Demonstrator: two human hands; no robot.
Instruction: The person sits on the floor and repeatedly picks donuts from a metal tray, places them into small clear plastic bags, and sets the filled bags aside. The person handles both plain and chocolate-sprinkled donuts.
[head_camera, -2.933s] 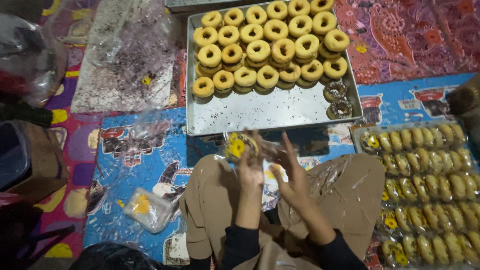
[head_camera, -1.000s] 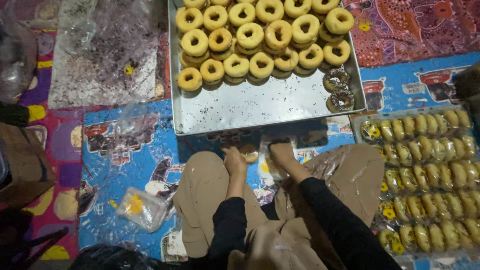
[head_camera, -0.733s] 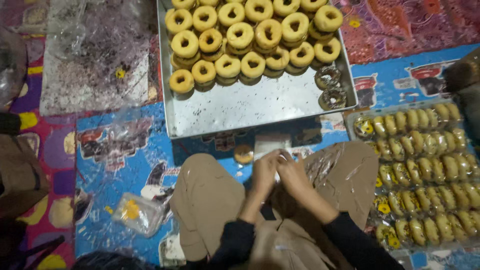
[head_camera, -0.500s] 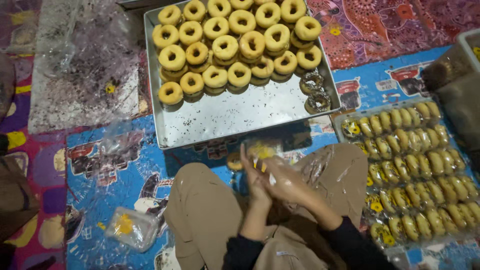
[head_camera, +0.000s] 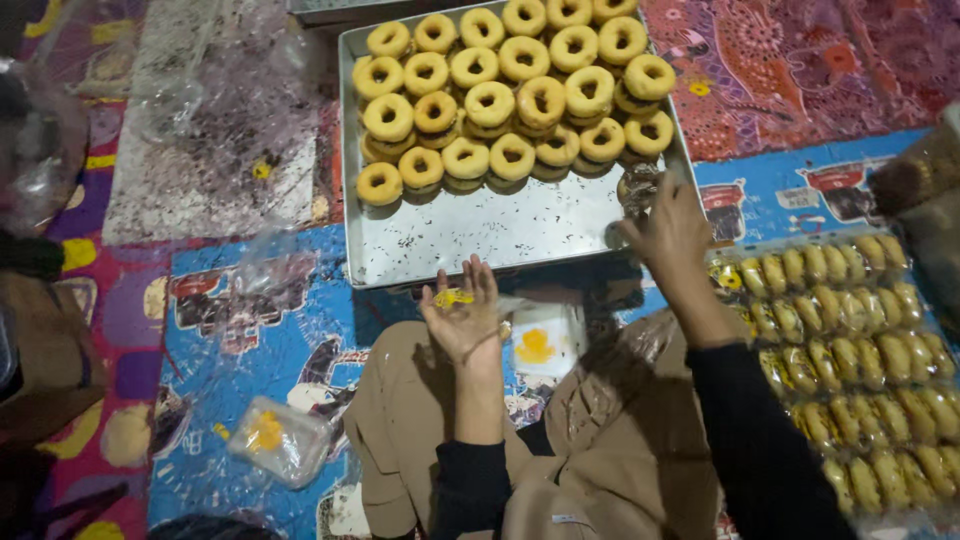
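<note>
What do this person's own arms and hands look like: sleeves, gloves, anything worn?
Both arms wear long black sleeves ending at the wrists. The left hand and right hand are bare, with no gloves; I can make out no rings or watch. Tan trousers cover the legs below.

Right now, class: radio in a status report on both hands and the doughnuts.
Left hand palm up, small yellow piece on fingers. Right hand reaching dark doughnuts at tray edge. Nothing in the way.

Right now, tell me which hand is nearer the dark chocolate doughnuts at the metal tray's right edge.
Right. The right hand reaches over the dark chocolate doughnuts; the left hand is below the tray, palm up.
</note>
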